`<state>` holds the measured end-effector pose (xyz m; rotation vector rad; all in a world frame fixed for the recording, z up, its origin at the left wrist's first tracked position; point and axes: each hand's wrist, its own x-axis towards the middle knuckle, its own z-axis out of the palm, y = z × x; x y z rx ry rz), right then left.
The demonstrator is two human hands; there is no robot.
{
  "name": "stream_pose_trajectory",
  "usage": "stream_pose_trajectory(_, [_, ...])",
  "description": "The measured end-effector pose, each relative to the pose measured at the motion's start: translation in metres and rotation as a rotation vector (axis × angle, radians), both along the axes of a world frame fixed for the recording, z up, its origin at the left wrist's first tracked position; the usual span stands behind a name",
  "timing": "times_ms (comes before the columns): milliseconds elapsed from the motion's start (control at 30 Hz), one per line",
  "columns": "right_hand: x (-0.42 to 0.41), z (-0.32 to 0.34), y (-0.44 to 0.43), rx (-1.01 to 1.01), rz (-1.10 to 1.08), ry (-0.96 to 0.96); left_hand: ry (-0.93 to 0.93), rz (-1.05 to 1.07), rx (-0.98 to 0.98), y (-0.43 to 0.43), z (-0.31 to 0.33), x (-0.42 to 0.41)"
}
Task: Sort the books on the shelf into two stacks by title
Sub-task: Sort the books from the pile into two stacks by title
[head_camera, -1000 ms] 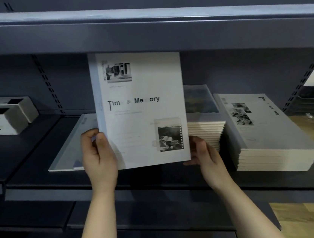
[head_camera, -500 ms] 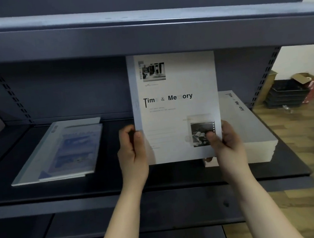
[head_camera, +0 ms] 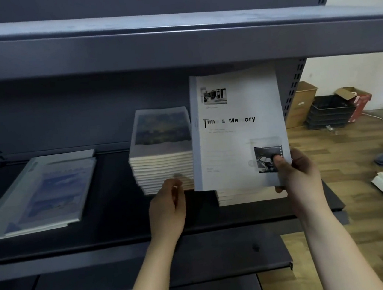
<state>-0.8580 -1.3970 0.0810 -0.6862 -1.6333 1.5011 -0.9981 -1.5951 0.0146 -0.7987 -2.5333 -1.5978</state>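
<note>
Head view: the right grip [head_camera: 295, 173] is pinching the Time & Memory book [head_camera: 237, 129] at its lower right corner, thumb on the cover, holding it upright above a pale stack [head_camera: 245, 196] at the right end of the shelf [head_camera: 124, 235]. The left grip [head_camera: 168, 203] is hovering just left of the book, fingers loosely curled, holding nothing, in front of the middle stack [head_camera: 163, 158]. Two blue books [head_camera: 46, 191] are lying flat well to the left.

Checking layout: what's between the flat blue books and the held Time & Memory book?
Head view: tall stack, dark landscape cover, left of the Time & Memory book.
</note>
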Motion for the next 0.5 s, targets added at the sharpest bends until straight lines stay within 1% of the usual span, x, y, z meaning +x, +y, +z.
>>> stream_pose_trajectory(167, [0.010,-0.002,0.025,0.116,-0.087,-0.104,0.140,0.017,-0.138,0.013,0.000,-0.005])
stream_pose_trajectory(300, [0.011,0.000,0.035,0.332,-0.138,-0.210,0.225,0.027,-0.237,0.021,-0.005,-0.008])
stream_pose_trajectory(400, [0.006,0.001,0.041,0.486,-0.192,-0.311,0.298,0.026,-0.270,0.022,-0.009,-0.008])
stream_pose_trajectory(500, [0.001,-0.005,0.046,0.542,-0.263,-0.367,0.318,0.025,-0.275,0.023,-0.008,-0.007])
